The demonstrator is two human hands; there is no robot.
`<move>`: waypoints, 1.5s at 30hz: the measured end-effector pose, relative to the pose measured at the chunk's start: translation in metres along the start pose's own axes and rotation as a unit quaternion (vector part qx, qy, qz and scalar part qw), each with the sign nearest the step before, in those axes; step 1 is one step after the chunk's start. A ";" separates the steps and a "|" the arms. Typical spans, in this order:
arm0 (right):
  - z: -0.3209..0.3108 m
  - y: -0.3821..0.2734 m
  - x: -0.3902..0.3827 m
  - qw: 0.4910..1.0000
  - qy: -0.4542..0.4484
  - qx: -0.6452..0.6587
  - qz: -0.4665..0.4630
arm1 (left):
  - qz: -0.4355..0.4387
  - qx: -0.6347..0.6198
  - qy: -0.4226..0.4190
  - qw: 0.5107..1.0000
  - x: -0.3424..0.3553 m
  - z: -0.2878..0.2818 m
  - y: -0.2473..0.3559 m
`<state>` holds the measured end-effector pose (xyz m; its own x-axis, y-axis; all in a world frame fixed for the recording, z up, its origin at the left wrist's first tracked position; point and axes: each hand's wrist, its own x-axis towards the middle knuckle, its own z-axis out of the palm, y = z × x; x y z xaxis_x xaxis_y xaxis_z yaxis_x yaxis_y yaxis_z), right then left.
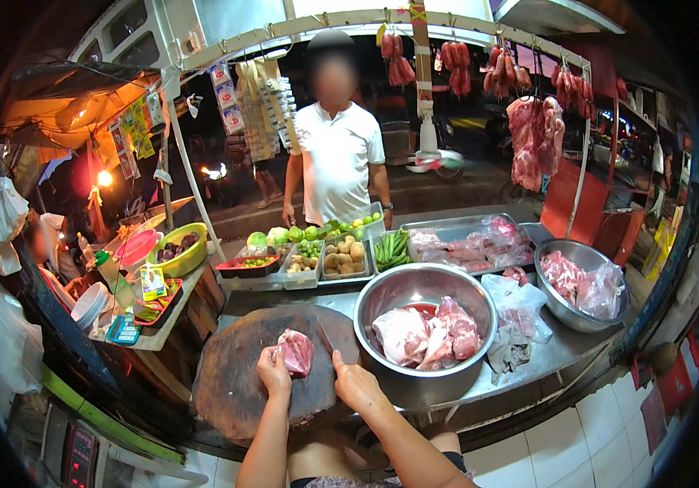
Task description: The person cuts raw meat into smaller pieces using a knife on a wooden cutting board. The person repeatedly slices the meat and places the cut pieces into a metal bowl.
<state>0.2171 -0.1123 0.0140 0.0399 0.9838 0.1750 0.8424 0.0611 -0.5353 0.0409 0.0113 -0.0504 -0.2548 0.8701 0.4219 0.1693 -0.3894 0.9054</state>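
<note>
A piece of raw meat (pixel 297 353) rests on a round, worn wooden chopping board (pixel 231 374). My left hand (pixel 274 372) grips the meat at its left side, fingers closed round it. In my right hand (pixel 357 384) is a knife (pixel 325 335), its blade pointing up and away over the board, just right of the meat and apart from it. Right of the board stands a large steel bowl (pixel 369 342) with several big chunks of raw meat (pixel 439 333) in it.
Beyond the bowl lie a metal tray (pixel 439 230) of meat, green chillies (pixel 391 249) and tubs of vegetables. A second bowl (pixel 585 317) and plastic bags (pixel 516 305) are at right. Sausages (pixel 457 67) and meat slabs (pixel 535 142) hang overhead. A person (pixel 338 154) in white stands across the counter.
</note>
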 end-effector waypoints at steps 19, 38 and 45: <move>-0.006 0.000 -0.004 1.000 -0.004 -0.007 -0.021 | 0.011 0.005 0.010 1.000 0.003 -0.003 0.003; -0.006 0.004 -0.002 1.000 -0.006 0.003 -0.017 | -0.125 -0.145 0.019 0.981 0.005 -0.013 0.003; -0.008 0.003 -0.005 1.000 -0.008 0.011 -0.011 | -0.128 -0.097 0.050 0.986 0.005 -0.019 -0.004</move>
<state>0.2238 -0.1181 0.0187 0.0131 0.9848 0.1731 0.8315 0.0854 -0.5490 0.0213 0.0110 -0.0508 -0.3598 0.9171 0.1718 -0.0955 -0.2194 0.9710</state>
